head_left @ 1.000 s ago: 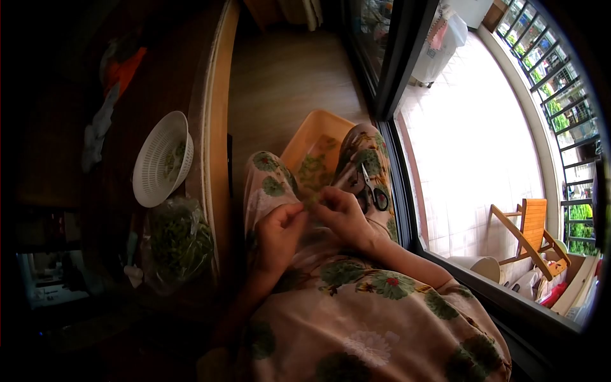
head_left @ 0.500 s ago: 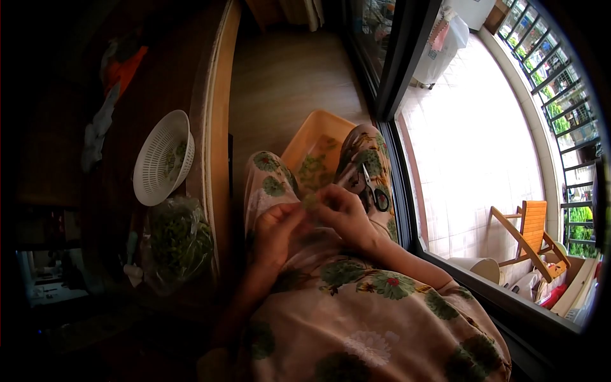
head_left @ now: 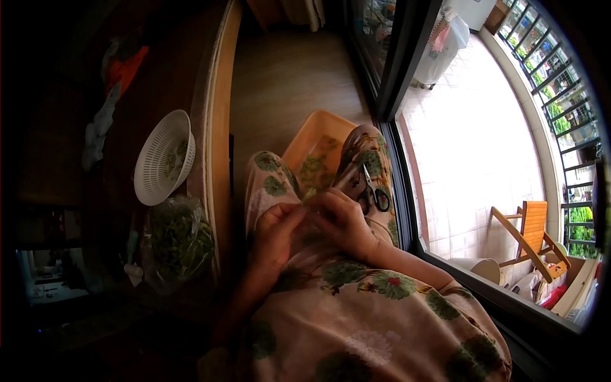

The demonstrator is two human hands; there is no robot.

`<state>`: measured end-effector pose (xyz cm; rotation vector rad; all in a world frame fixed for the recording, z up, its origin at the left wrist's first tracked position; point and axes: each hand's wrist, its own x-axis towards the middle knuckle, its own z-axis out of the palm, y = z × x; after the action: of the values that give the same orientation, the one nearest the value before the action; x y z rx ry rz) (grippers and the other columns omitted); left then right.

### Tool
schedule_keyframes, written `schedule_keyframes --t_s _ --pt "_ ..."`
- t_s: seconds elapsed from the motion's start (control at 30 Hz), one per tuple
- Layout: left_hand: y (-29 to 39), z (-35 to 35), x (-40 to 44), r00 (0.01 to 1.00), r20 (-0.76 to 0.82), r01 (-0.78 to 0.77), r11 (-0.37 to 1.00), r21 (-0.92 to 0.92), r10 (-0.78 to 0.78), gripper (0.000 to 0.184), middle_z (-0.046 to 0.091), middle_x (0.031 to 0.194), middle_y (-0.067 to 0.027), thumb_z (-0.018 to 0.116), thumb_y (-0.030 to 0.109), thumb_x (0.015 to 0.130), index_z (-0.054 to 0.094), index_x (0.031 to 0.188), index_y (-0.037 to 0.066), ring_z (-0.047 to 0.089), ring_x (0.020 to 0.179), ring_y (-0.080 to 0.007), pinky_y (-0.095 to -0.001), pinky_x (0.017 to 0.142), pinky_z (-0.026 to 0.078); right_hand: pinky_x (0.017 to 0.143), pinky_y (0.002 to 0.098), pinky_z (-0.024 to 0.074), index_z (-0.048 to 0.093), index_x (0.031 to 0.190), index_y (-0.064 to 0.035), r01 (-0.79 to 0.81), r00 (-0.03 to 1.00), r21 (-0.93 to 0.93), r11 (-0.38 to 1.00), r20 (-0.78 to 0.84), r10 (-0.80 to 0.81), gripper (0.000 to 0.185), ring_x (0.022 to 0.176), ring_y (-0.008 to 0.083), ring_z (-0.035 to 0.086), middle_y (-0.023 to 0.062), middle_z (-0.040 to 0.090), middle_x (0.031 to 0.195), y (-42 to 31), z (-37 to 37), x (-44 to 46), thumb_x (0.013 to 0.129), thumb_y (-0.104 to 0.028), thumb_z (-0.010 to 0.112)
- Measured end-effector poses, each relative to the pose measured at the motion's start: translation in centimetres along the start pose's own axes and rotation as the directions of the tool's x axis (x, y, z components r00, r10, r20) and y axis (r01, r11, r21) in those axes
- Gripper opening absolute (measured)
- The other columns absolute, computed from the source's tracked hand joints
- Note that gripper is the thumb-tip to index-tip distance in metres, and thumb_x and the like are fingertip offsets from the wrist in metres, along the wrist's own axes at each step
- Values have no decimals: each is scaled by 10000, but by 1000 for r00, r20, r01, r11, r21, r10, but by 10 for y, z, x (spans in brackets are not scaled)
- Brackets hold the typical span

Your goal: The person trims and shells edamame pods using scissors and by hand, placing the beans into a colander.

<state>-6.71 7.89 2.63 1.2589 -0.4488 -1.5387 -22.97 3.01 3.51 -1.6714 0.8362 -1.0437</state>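
Note:
My left hand and my right hand meet above my lap, fingers closed and pinching together. Between their fingertips shows a small light-green vegetable piece, mostly covered and blurred, perhaps part of a pod. Below and beyond the hands, between my knees, stands an orange plastic bin with green scraps at its bottom. Scissors with dark handles lie on my right thigh, close to the right hand.
On the dark table at left, a white colander holds a few green bits. Nearer me lies a clear plastic bag of green vegetables. A sliding-door frame runs along the right, with a folding wooden chair beyond.
My right hand has turned slightly, its back now more over the fingertips. The green piece has shifted a little upward and is less visible. Everything else stays put.

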Motion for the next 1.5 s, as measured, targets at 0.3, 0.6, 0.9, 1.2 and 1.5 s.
schedule_keyframes --t_s 0.3,0.6,0.9,1.2,1.5 --pt "-4 1 1 999 -5 39 995 -96 -40 147 631 923 -93 597 98 872 583 994 18 614 836 -174 -299 759 515 614 265 434 525 876 -40 -160 987 171 972 37 155 102 676 145 522 72 537 757 19 8 -7 819 -51 608" --pt "19 -5 40 998 -23 -53 989 136 57 350 619 985 -107 529 70 889 492 1225 -21 610 887 -179 -299 821 495 508 203 341 505 967 -99 -519 815 684 513 214 538 105 591 82 426 -6 496 747 24 -1 7 886 -52 458" --pt "-22 -2 51 909 332 390 796 -463 -252 333 584 1053 -59 428 345 965 518 1164 92 559 968 -189 -381 861 468 705 364 491 572 1036 -15 299 947 -231 926 188 -259 366 806 311 575 149 576 912 12 7 19 676 22 622" --pt "-26 -11 38 938 199 345 796 -497 -282 307 602 1015 -75 416 324 968 520 1103 69 594 901 -212 -381 782 503 813 369 486 602 1027 13 363 889 -231 903 374 -263 378 919 345 596 172 597 1041 5 11 16 651 36 621" --pt "50 -63 58 995 50 94 706 -702 -83 129 614 858 -89 486 76 912 591 948 11 604 755 -165 -243 608 530 688 287 471 608 922 4 54 994 -107 993 102 -43 157 761 217 598 108 599 803 6 3 7 814 72 516"
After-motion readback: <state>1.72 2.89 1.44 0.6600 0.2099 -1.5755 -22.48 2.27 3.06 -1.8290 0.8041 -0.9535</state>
